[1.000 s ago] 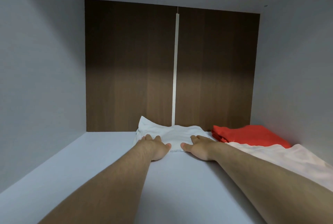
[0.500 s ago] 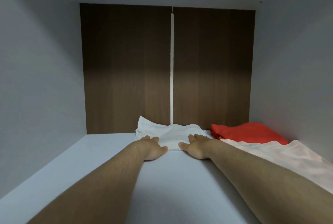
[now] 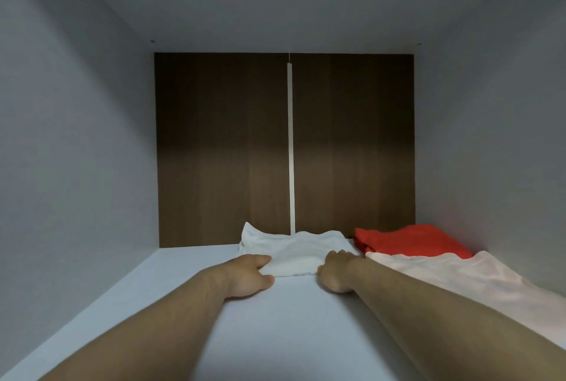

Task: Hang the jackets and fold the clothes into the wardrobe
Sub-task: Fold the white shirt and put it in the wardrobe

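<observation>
Two bare forearms reach from the near edge across the white wardrobe shelf [image 3: 147, 313], well into the compartment. To the right, a pale pink-white cloth [image 3: 465, 279] lies spread along the shelf beside the right forearm.

The left hand [image 3: 248, 274] holds the near left corner of the folded white garment [image 3: 295, 250]. Its fingers curl over the top of the cloth and its thumb sits under the near edge, so the corner is pinched between them. The right hand [image 3: 336, 272] is bent at the near right corner, knuckles up, thumb against the near edge. Whether it has cloth caught in it cannot be told.

Half a second ago both hands lay flat with straight fingers on the garment's front edge. Now the fingers are curled at its two corners. The garment itself has kept its place at the back of the shelf.

Just right of it, a folded red garment [image 3: 410, 241] rests behind the pale cloth, its near edge under that cloth.

Behind everything stands the dark brown wooden back panel [image 3: 223, 148], split by a thin white vertical strip [image 3: 291, 148]; the white garment's far edge touches the panel's foot.
</observation>
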Action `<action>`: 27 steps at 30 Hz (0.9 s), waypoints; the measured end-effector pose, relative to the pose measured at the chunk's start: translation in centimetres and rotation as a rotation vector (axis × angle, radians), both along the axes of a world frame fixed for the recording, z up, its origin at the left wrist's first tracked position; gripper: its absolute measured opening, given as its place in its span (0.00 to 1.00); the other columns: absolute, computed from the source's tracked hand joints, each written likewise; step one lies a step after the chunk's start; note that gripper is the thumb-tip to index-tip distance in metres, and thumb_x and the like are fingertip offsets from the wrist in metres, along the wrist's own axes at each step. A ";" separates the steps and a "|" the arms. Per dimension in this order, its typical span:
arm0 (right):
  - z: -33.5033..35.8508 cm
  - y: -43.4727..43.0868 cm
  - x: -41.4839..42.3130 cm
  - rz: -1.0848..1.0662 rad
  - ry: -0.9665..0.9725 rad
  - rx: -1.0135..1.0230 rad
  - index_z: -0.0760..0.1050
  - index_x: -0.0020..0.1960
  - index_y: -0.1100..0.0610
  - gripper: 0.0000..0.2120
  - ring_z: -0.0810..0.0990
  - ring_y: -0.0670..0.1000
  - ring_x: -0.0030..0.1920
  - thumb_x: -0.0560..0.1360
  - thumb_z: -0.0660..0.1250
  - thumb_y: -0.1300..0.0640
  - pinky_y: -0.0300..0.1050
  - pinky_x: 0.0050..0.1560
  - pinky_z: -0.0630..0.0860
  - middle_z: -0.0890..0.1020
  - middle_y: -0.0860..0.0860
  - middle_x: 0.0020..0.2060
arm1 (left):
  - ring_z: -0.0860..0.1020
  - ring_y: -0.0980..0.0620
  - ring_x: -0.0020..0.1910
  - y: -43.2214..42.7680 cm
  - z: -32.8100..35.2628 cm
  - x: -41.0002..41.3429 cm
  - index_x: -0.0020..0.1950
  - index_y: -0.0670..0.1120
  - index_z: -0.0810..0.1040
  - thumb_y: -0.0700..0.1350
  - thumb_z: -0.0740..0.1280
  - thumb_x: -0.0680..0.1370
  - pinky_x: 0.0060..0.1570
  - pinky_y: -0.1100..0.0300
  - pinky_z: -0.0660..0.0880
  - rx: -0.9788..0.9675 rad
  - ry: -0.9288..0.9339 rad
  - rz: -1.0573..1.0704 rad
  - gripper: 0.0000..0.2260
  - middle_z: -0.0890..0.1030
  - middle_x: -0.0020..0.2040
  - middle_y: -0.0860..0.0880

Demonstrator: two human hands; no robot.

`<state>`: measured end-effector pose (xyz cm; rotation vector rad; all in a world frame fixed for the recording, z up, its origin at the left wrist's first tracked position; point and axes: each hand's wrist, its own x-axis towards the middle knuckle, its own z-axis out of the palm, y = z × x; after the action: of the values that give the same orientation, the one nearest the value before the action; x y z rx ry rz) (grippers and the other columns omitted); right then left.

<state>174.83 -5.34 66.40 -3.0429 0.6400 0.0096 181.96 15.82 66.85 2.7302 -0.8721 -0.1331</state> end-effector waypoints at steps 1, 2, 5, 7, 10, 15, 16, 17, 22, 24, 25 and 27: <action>-0.1 -0.1 -0.4 0.035 -0.038 0.005 0.65 0.72 0.60 0.30 0.68 0.58 0.69 0.78 0.48 0.44 0.54 0.69 0.66 0.68 0.58 0.71 | 0.58 0.51 0.77 0.2 0.0 -0.3 0.79 0.55 0.57 0.59 0.60 0.80 0.74 0.58 0.56 -0.030 -0.012 0.010 0.29 0.57 0.79 0.53; 0.1 -0.1 -1.0 0.071 -0.077 0.009 0.67 0.70 0.60 0.27 0.69 0.57 0.67 0.79 0.49 0.45 0.54 0.68 0.66 0.69 0.57 0.69 | 0.59 0.51 0.77 0.6 -0.1 -0.7 0.79 0.53 0.59 0.59 0.59 0.80 0.73 0.58 0.57 -0.048 -0.038 0.026 0.28 0.59 0.79 0.53; 1.1 0.3 -3.7 0.157 -0.173 -0.028 0.69 0.59 0.55 0.15 0.73 0.57 0.62 0.82 0.52 0.46 0.53 0.60 0.69 0.73 0.54 0.63 | 0.67 0.50 0.71 2.0 -0.1 -1.8 0.72 0.50 0.69 0.60 0.58 0.80 0.68 0.57 0.64 -0.027 -0.113 0.055 0.23 0.68 0.73 0.50; 1.8 0.7 -5.5 0.189 -0.193 -0.080 0.69 0.56 0.53 0.13 0.75 0.58 0.60 0.81 0.54 0.45 0.51 0.56 0.72 0.76 0.53 0.60 | 0.70 0.51 0.68 3.1 0.3 -3.1 0.68 0.51 0.73 0.61 0.59 0.79 0.66 0.57 0.67 -0.025 -0.112 0.054 0.22 0.71 0.69 0.51; 2.9 1.8 -8.3 0.233 -0.169 -0.136 0.72 0.63 0.53 0.15 0.76 0.56 0.60 0.80 0.57 0.49 0.49 0.54 0.74 0.77 0.52 0.61 | 0.66 0.52 0.73 4.4 1.5 -5.7 0.74 0.54 0.67 0.61 0.61 0.79 0.69 0.58 0.64 -0.087 -0.094 0.038 0.25 0.65 0.75 0.55; 4.2 4.4 -12.5 0.237 -0.160 -0.182 0.68 0.73 0.52 0.22 0.75 0.54 0.64 0.79 0.60 0.52 0.47 0.59 0.75 0.76 0.51 0.66 | 0.70 0.53 0.69 5.8 2.6 -10.0 0.69 0.57 0.72 0.61 0.61 0.78 0.64 0.59 0.68 -0.118 -0.100 -0.035 0.20 0.70 0.69 0.57; 4.2 4.8 -13.3 0.237 -0.167 -0.186 0.67 0.74 0.52 0.23 0.75 0.54 0.65 0.79 0.60 0.52 0.47 0.59 0.75 0.76 0.50 0.66 | 0.70 0.54 0.70 6.1 2.6 -10.7 0.70 0.57 0.71 0.61 0.61 0.78 0.66 0.59 0.67 -0.122 -0.099 -0.052 0.21 0.69 0.70 0.58; 4.2 5.3 -14.2 0.240 -0.176 -0.188 0.67 0.74 0.52 0.24 0.75 0.54 0.64 0.78 0.61 0.52 0.47 0.58 0.75 0.77 0.50 0.65 | 0.68 0.54 0.71 6.3 2.4 -11.4 0.72 0.58 0.69 0.61 0.61 0.78 0.67 0.59 0.66 -0.129 -0.095 -0.063 0.23 0.67 0.72 0.58; 3.5 6.8 -18.2 0.210 -0.167 -0.201 0.68 0.73 0.49 0.23 0.75 0.55 0.62 0.79 0.61 0.49 0.48 0.57 0.74 0.76 0.51 0.63 | 0.68 0.56 0.71 6.7 0.9 -14.0 0.72 0.58 0.69 0.61 0.62 0.77 0.67 0.60 0.65 -0.135 -0.074 -0.161 0.24 0.66 0.74 0.60; 3.0 7.1 -19.9 0.203 -0.143 -0.198 0.65 0.75 0.48 0.24 0.72 0.55 0.66 0.80 0.61 0.49 0.47 0.60 0.71 0.74 0.50 0.68 | 0.67 0.56 0.72 7.0 0.3 -15.1 0.72 0.58 0.70 0.61 0.62 0.77 0.69 0.60 0.64 -0.123 -0.073 -0.192 0.24 0.66 0.75 0.60; 2.7 7.3 -20.8 0.200 -0.136 -0.189 0.64 0.76 0.48 0.24 0.71 0.54 0.68 0.80 0.61 0.49 0.47 0.63 0.70 0.73 0.49 0.70 | 0.67 0.56 0.72 7.1 0.1 -15.6 0.72 0.58 0.70 0.62 0.62 0.77 0.69 0.59 0.64 -0.117 -0.069 -0.199 0.24 0.66 0.75 0.60; 2.3 7.5 -22.6 0.187 -0.126 -0.182 0.64 0.76 0.49 0.24 0.70 0.53 0.70 0.80 0.61 0.49 0.46 0.68 0.67 0.72 0.49 0.71 | 0.67 0.56 0.72 7.4 0.0 -16.8 0.72 0.57 0.70 0.62 0.62 0.77 0.71 0.58 0.63 -0.103 -0.065 -0.208 0.25 0.66 0.74 0.60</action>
<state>152.28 2.14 68.69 -3.2321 0.3649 -0.2468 165.20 23.23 66.85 2.5564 -1.1476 -0.0384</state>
